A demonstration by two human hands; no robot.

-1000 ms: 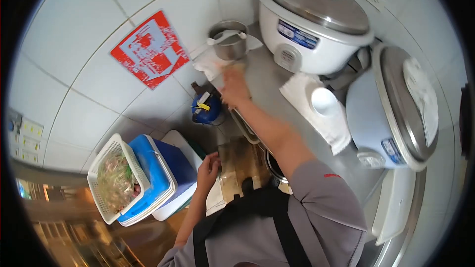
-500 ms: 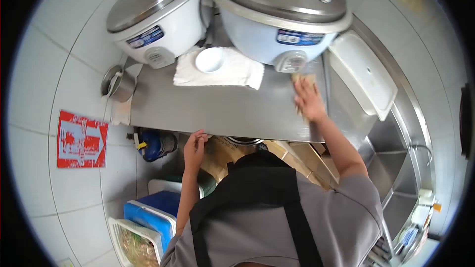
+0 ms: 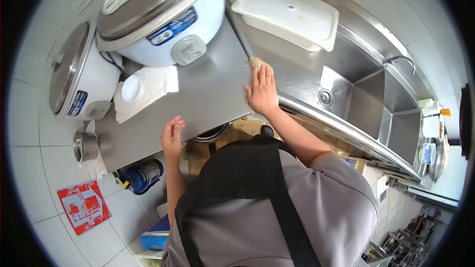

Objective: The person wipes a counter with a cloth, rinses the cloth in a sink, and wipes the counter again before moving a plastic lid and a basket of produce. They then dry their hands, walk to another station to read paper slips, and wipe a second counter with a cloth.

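Observation:
My right hand (image 3: 263, 90) lies flat over a tan cloth (image 3: 258, 63) at the right edge of the steel counter (image 3: 208, 86), its fingers pressing the cloth beside the seam with the sink unit. Part of the cloth is hidden beneath the palm. My left hand (image 3: 172, 136) hovers at the counter's front edge with its fingers loosely curled, and nothing shows in it. Left of it, a white bowl (image 3: 132, 88) rests on a folded white towel (image 3: 161, 81). Behind the towel stands a large rice cooker (image 3: 170, 29) with a cloth on its lid.
A second rice cooker (image 3: 81, 76) and a metal pot (image 3: 86, 147) stand at the left. A lidded white container (image 3: 287, 12) sits on the sink unit, behind the sink basin (image 3: 341, 86). Below the counter is a blue cylinder (image 3: 142, 177).
The view has turned to the right, bringing the sinks into sight. My right hand has moved with the cloth to the counter's right edge. My left hand stays near the front edge.

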